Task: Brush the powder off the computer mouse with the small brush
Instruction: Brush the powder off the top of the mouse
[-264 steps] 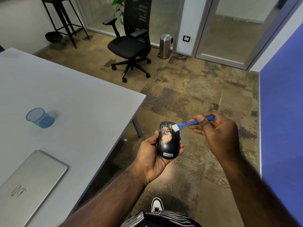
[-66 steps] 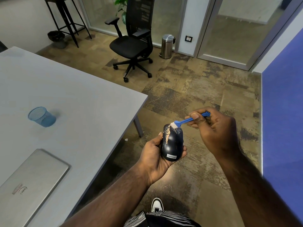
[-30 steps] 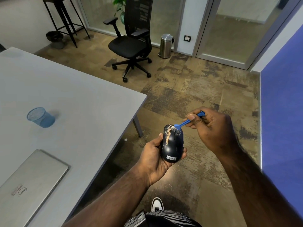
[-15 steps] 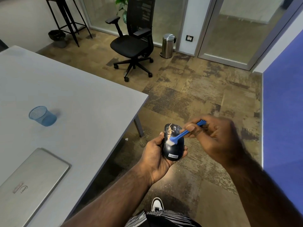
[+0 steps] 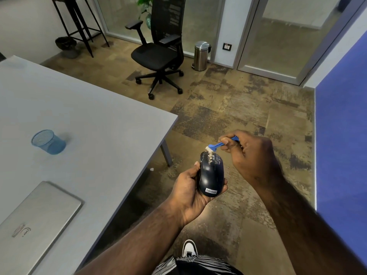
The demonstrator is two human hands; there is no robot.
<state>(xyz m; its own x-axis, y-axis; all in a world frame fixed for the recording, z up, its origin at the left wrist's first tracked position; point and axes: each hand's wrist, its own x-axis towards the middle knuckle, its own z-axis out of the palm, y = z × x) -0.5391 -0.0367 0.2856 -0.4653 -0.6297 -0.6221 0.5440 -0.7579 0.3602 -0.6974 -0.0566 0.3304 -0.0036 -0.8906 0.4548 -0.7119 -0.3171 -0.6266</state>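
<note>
A dark blue computer mouse (image 5: pixel 211 173) with a white label at its near end rests in my left hand (image 5: pixel 188 192), held over the floor beside the table. A thin patch of tan powder (image 5: pixel 209 157) clings to the mouse's far end. My right hand (image 5: pixel 252 155) pinches the handle of a small blue brush (image 5: pixel 218 144). Its white bristles sit at the far tip of the mouse, just above the powder.
A grey table (image 5: pixel 89 126) fills the left, bearing a blue mesh cup (image 5: pixel 47 141) and a shut silver laptop (image 5: pixel 33 219). Beyond stand a black office chair (image 5: pixel 160 50), a steel bin (image 5: pixel 201 55) and a black stool (image 5: pixel 79 22). A blue wall (image 5: pixel 341 126) runs along the right.
The brush has swept from the middle of the mouse up to its far tip. The long streak of powder has shrunk to a small patch at the far end.
</note>
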